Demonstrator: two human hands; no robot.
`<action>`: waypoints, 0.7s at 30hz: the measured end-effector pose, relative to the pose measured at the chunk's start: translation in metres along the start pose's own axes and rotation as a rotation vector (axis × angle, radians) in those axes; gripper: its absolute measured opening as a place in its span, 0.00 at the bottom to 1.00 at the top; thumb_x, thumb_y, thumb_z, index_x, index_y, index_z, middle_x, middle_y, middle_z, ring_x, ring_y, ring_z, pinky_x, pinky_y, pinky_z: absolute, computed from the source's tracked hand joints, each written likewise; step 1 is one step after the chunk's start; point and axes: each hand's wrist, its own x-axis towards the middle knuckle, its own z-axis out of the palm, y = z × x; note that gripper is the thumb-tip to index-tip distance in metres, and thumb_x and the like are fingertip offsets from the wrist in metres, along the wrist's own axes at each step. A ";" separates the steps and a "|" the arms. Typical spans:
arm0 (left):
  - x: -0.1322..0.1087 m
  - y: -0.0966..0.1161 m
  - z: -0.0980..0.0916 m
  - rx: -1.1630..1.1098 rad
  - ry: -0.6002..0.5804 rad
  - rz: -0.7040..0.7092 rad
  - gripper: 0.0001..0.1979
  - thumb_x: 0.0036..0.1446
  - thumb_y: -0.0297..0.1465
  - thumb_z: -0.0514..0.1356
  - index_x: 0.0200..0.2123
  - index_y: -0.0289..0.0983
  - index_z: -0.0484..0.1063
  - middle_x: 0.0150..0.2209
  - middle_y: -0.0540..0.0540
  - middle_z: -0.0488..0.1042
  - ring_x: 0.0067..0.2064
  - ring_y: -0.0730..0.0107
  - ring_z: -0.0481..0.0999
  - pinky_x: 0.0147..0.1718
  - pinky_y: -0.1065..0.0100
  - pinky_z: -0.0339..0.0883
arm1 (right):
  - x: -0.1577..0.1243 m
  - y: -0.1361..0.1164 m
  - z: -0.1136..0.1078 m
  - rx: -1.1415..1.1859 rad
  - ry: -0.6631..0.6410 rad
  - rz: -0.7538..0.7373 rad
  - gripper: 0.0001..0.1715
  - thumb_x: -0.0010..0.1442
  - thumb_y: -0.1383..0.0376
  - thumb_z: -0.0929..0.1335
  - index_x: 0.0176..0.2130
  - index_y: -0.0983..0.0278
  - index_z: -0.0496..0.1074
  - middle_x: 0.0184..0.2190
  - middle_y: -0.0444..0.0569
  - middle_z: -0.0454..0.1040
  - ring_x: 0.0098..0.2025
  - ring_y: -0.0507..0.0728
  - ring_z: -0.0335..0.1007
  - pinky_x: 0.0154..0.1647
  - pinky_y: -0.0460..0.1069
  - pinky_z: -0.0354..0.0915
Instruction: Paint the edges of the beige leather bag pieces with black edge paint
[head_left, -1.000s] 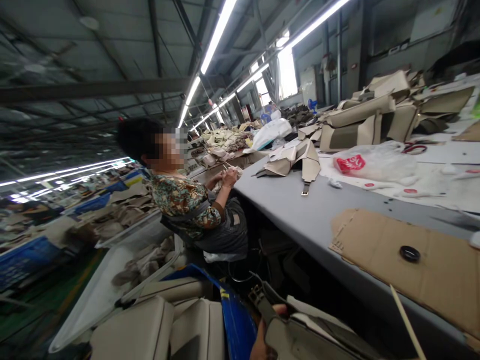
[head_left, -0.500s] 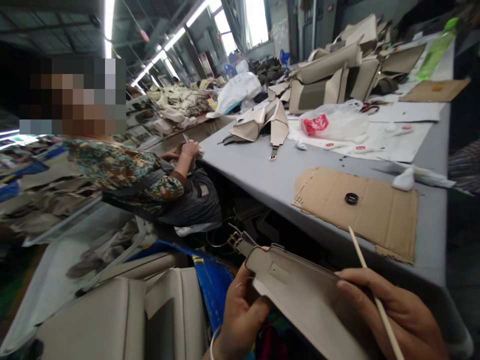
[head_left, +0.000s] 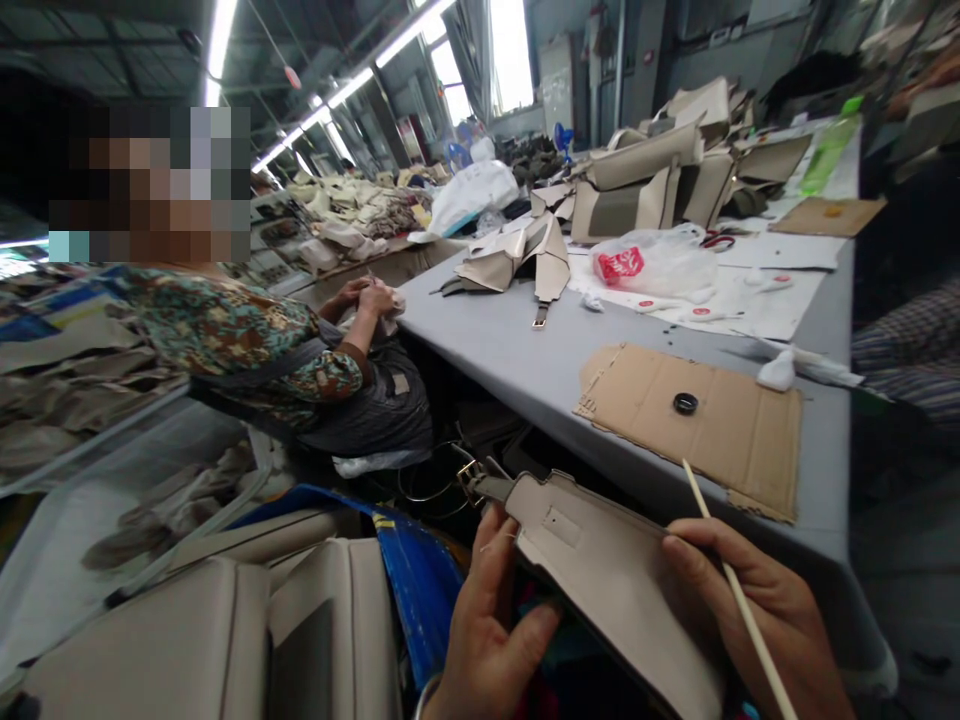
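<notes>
A beige leather bag piece with dark edges and a small slot slants across the front. A grey strap with a metal buckle sticks out at its left end. My left hand is at that end, fingertips against the piece, thumb spread away below its lower edge. A thin white thread shows by the fingers. My right hand pinches the piece's upper edge between thumb and forefinger. The same hand holds a thin, pointed, pale wooden stick, its tip pointing up towards the table. The piece's underside is hidden.
On the grey table lie a cardboard sheet with a black ring, a plastic bag, and beige bag parts. A co-worker sits at left. Finished-looking beige pieces fill the lower left.
My left thumb has moved off the bag piece's edge and spread away. The view has shifted, so the table things sit slightly further left. My right hand keeps its hold.
</notes>
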 end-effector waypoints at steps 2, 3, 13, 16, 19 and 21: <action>-0.001 0.002 0.001 -0.059 0.013 0.000 0.33 0.56 0.34 0.70 0.64 0.47 0.67 0.72 0.43 0.56 0.71 0.42 0.55 0.66 0.52 0.57 | -0.001 0.001 0.000 0.016 -0.021 0.017 0.19 0.59 0.49 0.74 0.41 0.61 0.79 0.27 0.43 0.72 0.26 0.52 0.66 0.20 0.41 0.62; -0.001 0.004 0.000 -0.113 0.002 -0.038 0.31 0.56 0.34 0.71 0.62 0.46 0.69 0.68 0.41 0.64 0.68 0.43 0.62 0.63 0.53 0.62 | -0.001 0.002 0.000 0.025 -0.034 0.024 0.19 0.59 0.49 0.74 0.42 0.61 0.79 0.26 0.43 0.71 0.26 0.52 0.65 0.20 0.41 0.61; 0.008 0.053 -0.016 -0.258 -0.200 -0.296 0.16 0.59 0.33 0.67 0.50 0.38 0.80 0.49 0.41 0.81 0.56 0.50 0.76 0.57 0.59 0.67 | -0.010 0.012 0.021 -0.167 -0.030 -0.170 0.16 0.64 0.50 0.71 0.38 0.59 0.79 0.27 0.42 0.74 0.28 0.51 0.69 0.27 0.41 0.64; 0.009 0.054 -0.020 -0.241 -0.189 -0.300 0.16 0.64 0.33 0.64 0.55 0.41 0.77 0.54 0.44 0.79 0.60 0.55 0.73 0.61 0.62 0.61 | -0.014 0.013 0.027 -0.202 -0.009 -0.241 0.14 0.64 0.51 0.71 0.39 0.58 0.79 0.27 0.41 0.75 0.27 0.51 0.70 0.27 0.40 0.64; 0.010 0.049 -0.026 -0.241 -0.197 -0.303 0.19 0.66 0.35 0.63 0.58 0.42 0.75 0.56 0.43 0.78 0.60 0.55 0.73 0.62 0.61 0.61 | -0.012 0.011 0.028 -0.199 -0.033 -0.247 0.14 0.65 0.51 0.71 0.39 0.59 0.79 0.25 0.41 0.74 0.27 0.51 0.70 0.25 0.40 0.64; 0.013 0.046 -0.029 -0.238 -0.205 -0.307 0.20 0.65 0.36 0.63 0.60 0.41 0.74 0.56 0.41 0.78 0.59 0.53 0.74 0.62 0.59 0.62 | -0.009 0.009 0.029 -0.191 -0.053 -0.230 0.15 0.65 0.51 0.70 0.39 0.59 0.79 0.24 0.41 0.73 0.27 0.52 0.72 0.23 0.40 0.63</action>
